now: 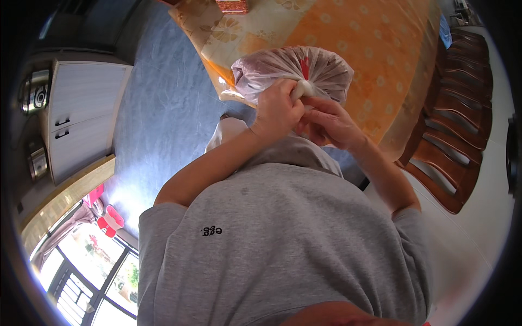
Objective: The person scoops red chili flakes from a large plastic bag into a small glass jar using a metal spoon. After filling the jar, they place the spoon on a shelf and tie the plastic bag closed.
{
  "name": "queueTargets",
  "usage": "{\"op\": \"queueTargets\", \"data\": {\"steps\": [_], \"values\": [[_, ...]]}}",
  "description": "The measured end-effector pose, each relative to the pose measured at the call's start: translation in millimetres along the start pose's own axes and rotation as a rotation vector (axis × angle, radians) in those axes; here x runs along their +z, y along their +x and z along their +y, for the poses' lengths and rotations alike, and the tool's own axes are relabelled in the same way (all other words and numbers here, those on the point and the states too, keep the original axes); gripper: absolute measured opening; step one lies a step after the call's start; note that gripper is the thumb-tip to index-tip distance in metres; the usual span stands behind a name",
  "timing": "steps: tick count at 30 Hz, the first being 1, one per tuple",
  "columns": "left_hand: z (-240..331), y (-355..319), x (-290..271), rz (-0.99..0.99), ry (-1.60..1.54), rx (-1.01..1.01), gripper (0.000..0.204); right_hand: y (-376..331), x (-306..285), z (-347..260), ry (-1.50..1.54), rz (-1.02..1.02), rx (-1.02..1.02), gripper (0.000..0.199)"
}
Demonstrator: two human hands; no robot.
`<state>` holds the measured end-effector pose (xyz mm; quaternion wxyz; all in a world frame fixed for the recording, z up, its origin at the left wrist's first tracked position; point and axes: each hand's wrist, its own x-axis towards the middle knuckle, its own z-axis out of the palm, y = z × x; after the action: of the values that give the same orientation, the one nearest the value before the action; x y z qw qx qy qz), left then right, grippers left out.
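A translucent plastic bag (283, 68), bulging with pale contents and a streak of red inside, rests at the edge of a table covered by an orange flowered cloth (375, 49). My left hand (276, 111) is closed around the bag's twisted white neck (302, 88). My right hand (330, 122) sits right beside it, its fingers pinching the same neck from the other side. Both forearms rise from my grey shirt (283, 244), which fills the lower part of the view.
Dark wooden chairs (457, 108) line the table's right side. A white cabinet with dark handles (81, 119) stands at the left across a blue-grey floor (163, 108). Red slippers (110, 221) lie near a window at lower left. A reddish box (232, 5) sits on the table's far end.
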<state>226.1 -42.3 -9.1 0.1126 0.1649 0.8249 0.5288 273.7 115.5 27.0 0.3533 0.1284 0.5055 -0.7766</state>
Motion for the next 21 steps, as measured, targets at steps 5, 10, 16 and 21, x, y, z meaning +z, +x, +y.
{"op": "queueTargets", "data": {"steps": [5,10,16,21], "values": [[-3.4,5.1,-3.3,0.049,0.220,0.346,0.030,19.4,-1.8,41.4,0.584,0.043,-0.127,0.017],[-4.2,4.6,-12.9,-0.167,-0.139,0.149,0.036,21.6,-5.6,33.0,0.291,0.222,-0.104,0.017],[-16.2,8.1,-11.9,-0.145,-0.117,0.208,0.035,20.7,-10.4,21.6,0.146,0.305,-0.041,0.019],[-12.0,1.0,-10.2,-0.105,0.115,0.184,0.032,21.4,-37.3,27.6,0.165,0.192,-0.008,0.022]]}}
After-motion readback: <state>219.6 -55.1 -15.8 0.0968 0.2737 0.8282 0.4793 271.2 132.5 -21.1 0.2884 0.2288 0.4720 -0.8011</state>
